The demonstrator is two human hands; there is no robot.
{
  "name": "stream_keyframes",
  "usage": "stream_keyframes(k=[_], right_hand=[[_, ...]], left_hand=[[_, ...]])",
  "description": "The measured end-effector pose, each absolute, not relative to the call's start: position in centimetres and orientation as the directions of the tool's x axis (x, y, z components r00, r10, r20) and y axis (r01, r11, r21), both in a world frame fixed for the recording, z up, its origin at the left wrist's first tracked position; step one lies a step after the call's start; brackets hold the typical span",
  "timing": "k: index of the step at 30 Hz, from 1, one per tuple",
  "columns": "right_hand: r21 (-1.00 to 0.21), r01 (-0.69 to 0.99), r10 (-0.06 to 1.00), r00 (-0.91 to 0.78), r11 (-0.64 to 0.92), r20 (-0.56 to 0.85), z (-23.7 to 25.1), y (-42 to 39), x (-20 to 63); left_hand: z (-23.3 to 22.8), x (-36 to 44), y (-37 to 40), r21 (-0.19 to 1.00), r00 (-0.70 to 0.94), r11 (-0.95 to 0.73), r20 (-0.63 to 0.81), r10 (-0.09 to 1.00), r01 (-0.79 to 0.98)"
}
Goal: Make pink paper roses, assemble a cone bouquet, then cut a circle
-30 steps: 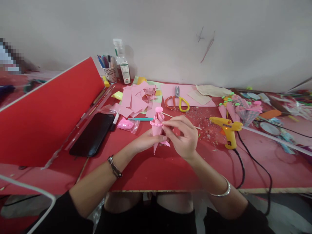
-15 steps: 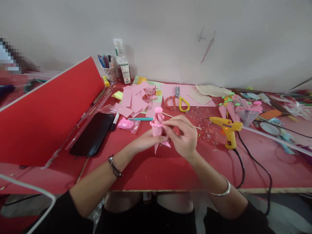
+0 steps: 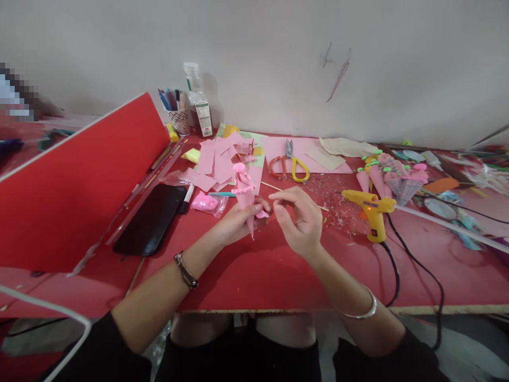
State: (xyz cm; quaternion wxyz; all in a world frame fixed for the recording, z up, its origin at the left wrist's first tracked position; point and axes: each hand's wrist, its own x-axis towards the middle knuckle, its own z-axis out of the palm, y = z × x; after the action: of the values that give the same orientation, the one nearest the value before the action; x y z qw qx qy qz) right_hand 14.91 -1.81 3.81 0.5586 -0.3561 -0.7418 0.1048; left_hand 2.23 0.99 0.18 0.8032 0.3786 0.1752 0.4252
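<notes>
My left hand (image 3: 234, 224) is wrapped round a pink paper ice-cream cone (image 3: 245, 199), which leans to the left above the table. The cone has a frilly rim, a pink swirl on top and a round pink ball (image 3: 239, 167) at its tip. A small pink flap (image 3: 262, 214) sticks out beside the fingers. Just right of the cone, apart from it, is my right hand (image 3: 301, 220). Its thumb and forefinger are curved with a gap between them, and nothing shows in it. Behind the hands lie a thin wooden stick (image 3: 271, 186) and a blue pen (image 3: 222, 194).
A yellow glue gun (image 3: 371, 212) with a black cord lies on the right. Behind it are several small paper cones (image 3: 397, 183). Scissors (image 3: 289, 162) and pink paper scraps (image 3: 218, 162) lie at the back. Left are a phone (image 3: 153, 217) and a red board (image 3: 91, 180).
My right hand has let go of the cone's top and sits apart from it. My left hand has shifted the cone left and slightly up, tilting it leftward.
</notes>
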Motion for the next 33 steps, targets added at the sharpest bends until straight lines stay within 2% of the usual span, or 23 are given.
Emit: stream_keyframes(k=[5, 10, 13, 16, 21, 23, 26, 31, 33], right_hand=[[-0.498, 0.475, 0.646, -0.223, 0.726, 0.73, 3.7, -1.5, 14.8], [-0.438, 0.537, 0.619, -0.215, 0.721, 0.755, 3.3, -1.3, 15.0], [-0.443, 0.531, 0.613, -0.196, 0.723, 0.765, 3.3, -1.4, 15.0], [-0.541, 0.486, 0.665, -0.118, 0.686, 0.737, 3.4, -1.5, 15.0], [-0.787, 0.26, 0.774, 0.178, 0.559, 0.608, 3.5, -1.0, 15.2], [-0.828, 0.208, 0.808, 0.191, 0.521, 0.557, 3.4, -0.8, 15.3], [-0.839, 0.167, 0.829, 0.147, 0.517, 0.54, 3.4, -0.7, 15.2], [-0.866, 0.134, 0.865, 0.086, 0.482, 0.494, 3.5, -1.1, 15.0], [-0.866, 0.135, 0.868, 0.069, 0.481, 0.492, 3.6, -1.3, 14.9]], left_hand=[[0.3, 2.3, 1.3, 0.703, 0.482, 0.332, 0.018, 0.876, -0.629], [0.2, 2.4, 1.3, 0.693, 0.454, 0.319, 0.013, 0.891, -0.647], [0.1, 2.3, 1.3, 0.715, 0.473, 0.327, 0.005, 0.881, -0.618], [0.2, 2.3, 1.3, 0.728, 0.486, 0.326, 0.012, 0.874, -0.604], [0.5, 2.3, 1.2, 0.738, 0.494, 0.301, 0.049, 0.868, -0.603], [0.6, 2.3, 1.2, 0.738, 0.514, 0.307, 0.063, 0.855, -0.602], [0.7, 2.1, 1.0, 0.727, 0.619, 0.35, 0.129, 0.775, -0.59], [0.9, 1.4, 0.7, 0.685, 0.846, 0.526, 0.268, 0.461, -0.504], [1.0, 1.1, 0.6, 0.679, 0.871, 0.557, 0.283, 0.402, -0.478]])
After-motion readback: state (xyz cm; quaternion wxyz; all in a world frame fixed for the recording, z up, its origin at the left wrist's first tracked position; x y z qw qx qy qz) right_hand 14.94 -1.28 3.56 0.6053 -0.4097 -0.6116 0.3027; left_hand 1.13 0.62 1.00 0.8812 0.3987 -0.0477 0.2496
